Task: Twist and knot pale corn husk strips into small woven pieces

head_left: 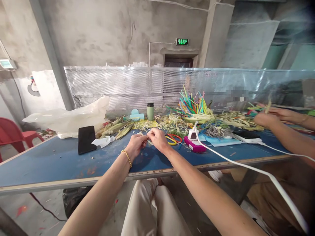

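Note:
My left hand [136, 144] and my right hand [157, 139] meet over the blue table [49, 164], fingertips pinched together on a thin pale strip [147, 137] that looks like a piece of husk or leaf. A gold bead bracelet [126, 157] circles my left wrist. Just behind my hands lies a long heap of dried yellow-green leaf strips [172, 123]. Red and yellow loops [173, 138] lie right beside my right hand.
A black phone [86, 139], crumpled white paper [103, 141], a green cup [150, 111], coloured sticks [192, 103], a magenta box [195, 145] and a white cable [236, 162] are on the table. Another person's hands [270, 116] work at the right. A perforated metal screen [147, 85] backs the table.

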Demonstrator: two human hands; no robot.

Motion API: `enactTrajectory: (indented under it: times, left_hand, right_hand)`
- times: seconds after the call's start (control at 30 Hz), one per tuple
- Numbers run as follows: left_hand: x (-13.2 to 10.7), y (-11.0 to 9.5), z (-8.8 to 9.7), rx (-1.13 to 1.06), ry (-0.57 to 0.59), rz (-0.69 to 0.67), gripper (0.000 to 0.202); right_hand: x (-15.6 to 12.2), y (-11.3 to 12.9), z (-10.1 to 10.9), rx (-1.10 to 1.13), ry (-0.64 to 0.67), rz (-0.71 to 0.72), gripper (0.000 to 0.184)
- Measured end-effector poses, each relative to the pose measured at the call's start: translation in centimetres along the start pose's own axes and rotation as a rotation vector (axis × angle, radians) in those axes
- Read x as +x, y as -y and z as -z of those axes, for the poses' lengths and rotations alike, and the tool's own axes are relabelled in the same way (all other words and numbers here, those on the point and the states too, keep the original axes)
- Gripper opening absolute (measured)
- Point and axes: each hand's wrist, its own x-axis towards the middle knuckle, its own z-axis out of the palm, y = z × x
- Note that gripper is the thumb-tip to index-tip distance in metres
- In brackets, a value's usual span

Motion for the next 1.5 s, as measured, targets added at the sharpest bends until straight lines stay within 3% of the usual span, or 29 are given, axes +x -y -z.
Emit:
enactTrajectory:
  times: [0.17, 0.33, 0.47, 0.57, 0.8, 0.97, 1.13, 1.23, 1.4, 1.5]
  left_hand:
    - [-0.1, 0.1, -0.1, 0.017, -0.017, 0.019, 0.019]
    - [-0.8, -0.6, -0.1, -0.129, 0.077, 0.010, 0.006]
    - [-1.0, -1.1, 0.0, -0.189, 0.078, 0.088, 0.017]
    - [-0.8, -0.9, 0.1, -0.186, 0.038, 0.045, 0.020]
    - [-0.4, -0.1, 0.4, -0.023, -0.061, -0.087, 0.025]
    - [-0.6, -0.1, 0.2, 0.032, 0.021, -0.076, 0.021]
    - [-0.9, -0.5, 0.0, -0.176, 0.110, 0.008, 0.030]
    - [-0.8, -0.4, 0.0, -0.192, 0.117, 0.019, 0.031]
    - [-0.2, 0.0, 0.2, -0.083, 0.019, -0.140, 0.024]
    - [-0.1, 0.0, 0.2, 0.001, -0.011, -0.156, 0.019]
  right_hand:
    - [0.1, -0.3, -0.2, 0.037, -0.001, 0.010, 0.016]
    - [0.5, -0.8, -0.3, 0.295, -0.036, -0.152, 0.016]
    - [0.5, -0.7, -0.3, 0.434, -0.084, -0.201, 0.021]
    - [0.3, -0.6, -0.4, 0.464, -0.072, -0.208, 0.022]
    - [0.6, -0.9, 0.1, 0.225, -0.055, -0.059, 0.021]
    - [0.7, -0.9, 0.6, 0.206, 0.048, 0.067, 0.019]
    - [0.3, -0.3, 0.6, 0.373, 0.030, -0.080, 0.021]
    - [0.0, 0.0, 0.6, 0.454, 0.054, -0.126, 0.022]
    - [0.0, 0.0, 0.4, 0.316, 0.027, -0.089, 0.024]
    - [0.1, -0.1, 0.5, 0.179, -0.001, -0.011, 0.023]
